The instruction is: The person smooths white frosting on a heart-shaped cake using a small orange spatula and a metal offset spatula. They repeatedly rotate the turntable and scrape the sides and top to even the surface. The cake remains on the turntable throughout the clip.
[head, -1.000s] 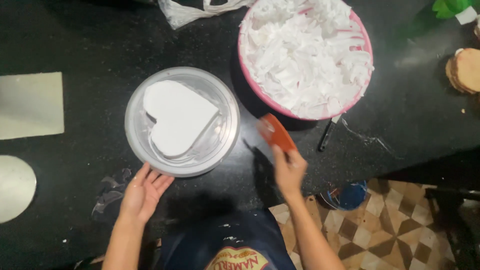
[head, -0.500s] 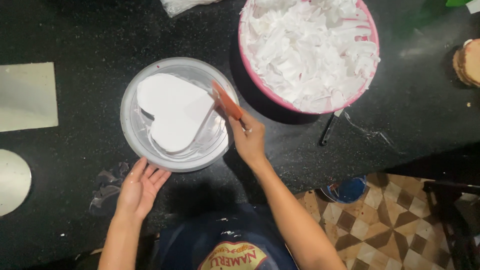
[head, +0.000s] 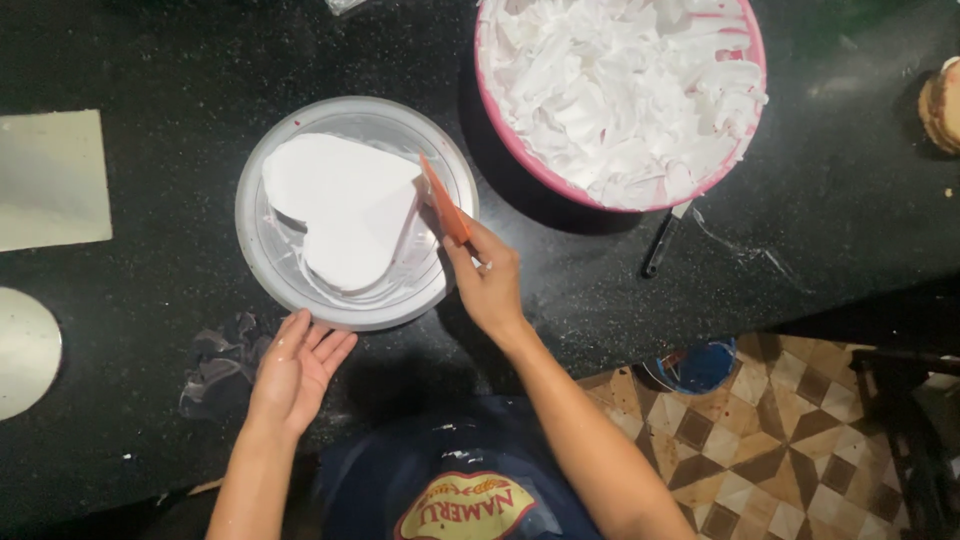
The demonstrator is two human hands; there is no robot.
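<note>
A white heart-shaped cake [head: 340,205] sits on a round grey turntable [head: 275,265] on the black counter. My right hand [head: 485,280] grips an orange scraper [head: 443,203] and holds its edge against the cake's right side. My left hand [head: 295,370] rests with fingers spread at the turntable's near rim. A big pink bowl [head: 745,110] full of white cream stands at the upper right.
A square board [head: 50,180] and a round board [head: 25,350] lie at the left edge. A dark-handled tool [head: 665,240] lies below the bowl. A brown cake layer [head: 940,105] sits at far right. Crumpled plastic [head: 220,360] lies by my left hand. Tiled floor shows lower right.
My right hand carried the orange scraper leftward from beside the pink bowl to the right side of the cake. My left hand stayed at the turntable's rim.
</note>
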